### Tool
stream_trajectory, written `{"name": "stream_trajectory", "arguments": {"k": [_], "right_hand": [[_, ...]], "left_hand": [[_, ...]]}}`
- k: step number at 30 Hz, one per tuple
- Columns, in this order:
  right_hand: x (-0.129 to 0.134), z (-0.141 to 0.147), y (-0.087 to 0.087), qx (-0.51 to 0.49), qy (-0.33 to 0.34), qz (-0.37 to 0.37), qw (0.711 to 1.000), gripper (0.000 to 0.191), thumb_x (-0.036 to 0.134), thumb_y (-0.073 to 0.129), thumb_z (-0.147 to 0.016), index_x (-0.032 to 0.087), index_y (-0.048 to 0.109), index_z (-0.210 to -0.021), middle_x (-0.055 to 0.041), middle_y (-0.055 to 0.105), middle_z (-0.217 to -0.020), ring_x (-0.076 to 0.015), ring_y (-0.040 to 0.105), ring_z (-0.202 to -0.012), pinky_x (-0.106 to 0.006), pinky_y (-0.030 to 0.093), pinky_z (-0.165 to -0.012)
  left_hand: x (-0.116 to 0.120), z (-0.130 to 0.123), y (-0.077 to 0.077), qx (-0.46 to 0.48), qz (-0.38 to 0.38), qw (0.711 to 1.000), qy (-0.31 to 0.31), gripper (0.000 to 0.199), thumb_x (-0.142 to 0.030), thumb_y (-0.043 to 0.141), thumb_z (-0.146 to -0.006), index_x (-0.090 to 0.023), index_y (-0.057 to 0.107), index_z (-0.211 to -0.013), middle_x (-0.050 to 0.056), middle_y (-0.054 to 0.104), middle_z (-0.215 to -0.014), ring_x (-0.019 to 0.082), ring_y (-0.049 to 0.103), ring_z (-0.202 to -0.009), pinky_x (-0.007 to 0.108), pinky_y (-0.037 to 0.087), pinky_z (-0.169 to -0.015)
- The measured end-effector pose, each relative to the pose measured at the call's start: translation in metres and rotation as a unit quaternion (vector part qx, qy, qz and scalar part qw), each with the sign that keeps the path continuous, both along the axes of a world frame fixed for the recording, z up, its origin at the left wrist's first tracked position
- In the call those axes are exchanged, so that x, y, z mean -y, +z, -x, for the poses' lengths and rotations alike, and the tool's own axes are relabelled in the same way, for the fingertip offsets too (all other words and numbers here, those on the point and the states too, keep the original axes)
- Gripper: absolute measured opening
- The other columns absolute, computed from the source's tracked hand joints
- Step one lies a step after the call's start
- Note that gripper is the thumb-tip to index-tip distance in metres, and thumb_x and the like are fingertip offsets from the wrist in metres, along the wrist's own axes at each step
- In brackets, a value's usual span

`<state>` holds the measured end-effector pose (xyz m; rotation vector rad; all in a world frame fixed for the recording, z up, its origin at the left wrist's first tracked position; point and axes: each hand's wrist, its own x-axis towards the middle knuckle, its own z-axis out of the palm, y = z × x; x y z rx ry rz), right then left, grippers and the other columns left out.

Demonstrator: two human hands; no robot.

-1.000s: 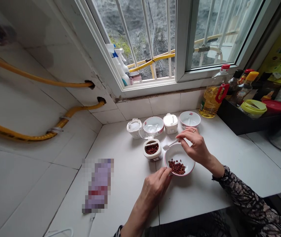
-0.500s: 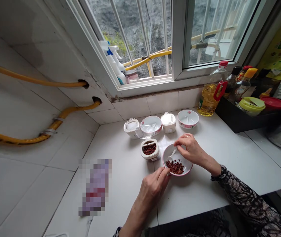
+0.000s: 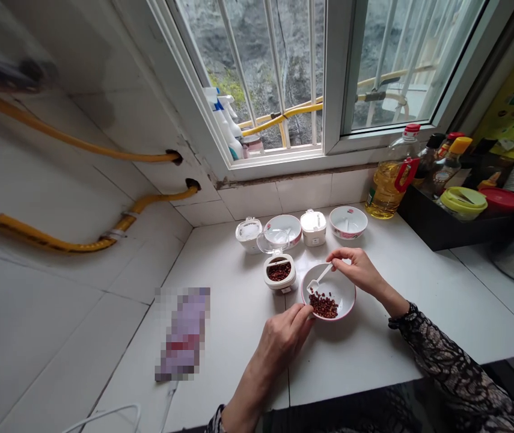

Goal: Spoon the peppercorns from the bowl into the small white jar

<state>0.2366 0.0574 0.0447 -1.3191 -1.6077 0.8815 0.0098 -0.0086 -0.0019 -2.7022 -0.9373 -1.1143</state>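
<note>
My right hand [image 3: 350, 267] pinches the handle of a small white spoon [image 3: 320, 279], its scoop over the left inside of a white bowl [image 3: 349, 294] with a pink rim. Reddish-brown peppercorns [image 3: 324, 305] lie in the bottom of that bowl. With thumb and fingers, my left hand [image 3: 286, 331] grips the bowl's near left rim. Just left of the bowl stands an open white spice jar [image 3: 280, 282], holding more of the same peppercorns, its clear lid [image 3: 276, 242] tipped back.
Behind are a jar of white grains [image 3: 248, 234], a lidded white jar [image 3: 314, 228] and two flowered bowls, one left [image 3: 288, 227] and one right [image 3: 348, 222]. An oil bottle [image 3: 385, 186] and a black condiment box [image 3: 428, 222] stand right. A blurred purple item [image 3: 187, 334] lies left.
My right hand has drawn slightly up and back on the spoon, so more of its handle and scoop show. The left hand stays on the bowl's rim. The view has shifted slightly.
</note>
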Motion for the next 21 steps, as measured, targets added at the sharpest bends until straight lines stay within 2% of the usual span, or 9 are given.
{"name": "stream_trajectory", "arguments": {"k": [2,5,7,9,11,15,18,21], "right_hand": [[-0.001,0.001,0.001,-0.039,-0.005,0.015,0.999,0.016,0.027,0.058,-0.078,0.018,0.072,-0.077,-0.0024,0.073,-0.071,-0.0183,0.069,-0.067,-0.030,0.054,-0.068],[-0.002,0.006,0.003,-0.076,-0.014,-0.011,0.997,0.018,0.031,0.061,-0.080,0.018,0.073,-0.082,-0.0045,0.075,-0.075,-0.0197,0.071,-0.068,-0.032,0.056,-0.069],[-0.002,0.014,0.005,-0.072,-0.014,-0.060,0.996,0.019,0.032,0.062,-0.084,0.018,0.074,-0.086,-0.0054,0.076,-0.076,-0.0205,0.072,-0.071,-0.033,0.056,-0.071],[-0.001,0.023,0.008,-0.037,-0.017,-0.139,0.989,0.017,0.030,0.061,-0.088,0.019,0.075,-0.089,-0.0065,0.077,-0.079,-0.0212,0.072,-0.076,-0.035,0.056,-0.075],[0.000,0.032,0.011,0.028,-0.022,-0.243,0.969,0.015,0.024,0.060,-0.091,0.020,0.074,-0.090,-0.0074,0.077,-0.084,-0.0221,0.071,-0.082,-0.038,0.055,-0.081],[0.003,0.045,0.012,0.171,0.021,-0.424,0.889,0.020,0.014,0.052,-0.096,0.020,0.072,-0.092,-0.0056,0.077,-0.082,-0.0212,0.069,-0.086,-0.044,0.048,-0.095],[0.005,0.045,0.012,0.205,0.034,-0.473,0.857,0.023,0.010,0.050,-0.096,0.021,0.070,-0.097,-0.0036,0.077,-0.083,-0.0200,0.069,-0.087,-0.044,0.045,-0.100],[0.005,0.036,0.014,0.174,0.007,-0.477,0.862,0.020,0.011,0.054,-0.094,0.023,0.070,-0.098,-0.0030,0.077,-0.084,-0.0203,0.070,-0.086,-0.044,0.046,-0.098]], "left_hand": [[-0.001,0.000,-0.001,0.004,-0.001,1.000,-0.003,0.015,-0.020,0.042,-0.104,-0.015,0.054,-0.111,0.006,0.071,-0.087,0.014,0.071,-0.067,0.020,0.050,-0.053],[-0.002,-0.001,-0.004,0.004,-0.003,1.000,-0.001,0.016,-0.022,0.041,-0.105,-0.016,0.054,-0.111,0.006,0.071,-0.088,0.014,0.070,-0.065,0.020,0.050,-0.051],[-0.003,-0.001,-0.006,0.003,-0.004,1.000,-0.001,0.016,-0.023,0.041,-0.105,-0.016,0.054,-0.112,0.005,0.071,-0.088,0.014,0.070,-0.065,0.021,0.051,-0.052],[-0.003,-0.001,-0.008,0.003,-0.001,1.000,0.000,0.016,-0.024,0.041,-0.105,-0.016,0.054,-0.112,0.005,0.071,-0.088,0.014,0.070,-0.064,0.021,0.052,-0.052],[-0.003,-0.001,-0.009,0.000,0.005,1.000,0.000,0.017,-0.024,0.041,-0.105,-0.017,0.054,-0.112,0.005,0.072,-0.088,0.014,0.070,-0.065,0.021,0.052,-0.052],[-0.004,-0.002,-0.007,-0.002,0.001,1.000,0.005,0.018,-0.025,0.039,-0.106,-0.018,0.055,-0.106,0.004,0.070,-0.083,0.013,0.069,-0.063,0.020,0.050,-0.050],[-0.004,-0.003,-0.006,0.005,-0.003,1.000,0.002,0.017,-0.024,0.039,-0.105,-0.018,0.055,-0.105,0.003,0.069,-0.081,0.013,0.069,-0.063,0.020,0.050,-0.050],[-0.005,-0.004,-0.007,0.006,-0.001,1.000,0.005,0.015,-0.024,0.041,-0.105,-0.017,0.055,-0.108,0.003,0.070,-0.083,0.014,0.070,-0.064,0.022,0.052,-0.052]]}}
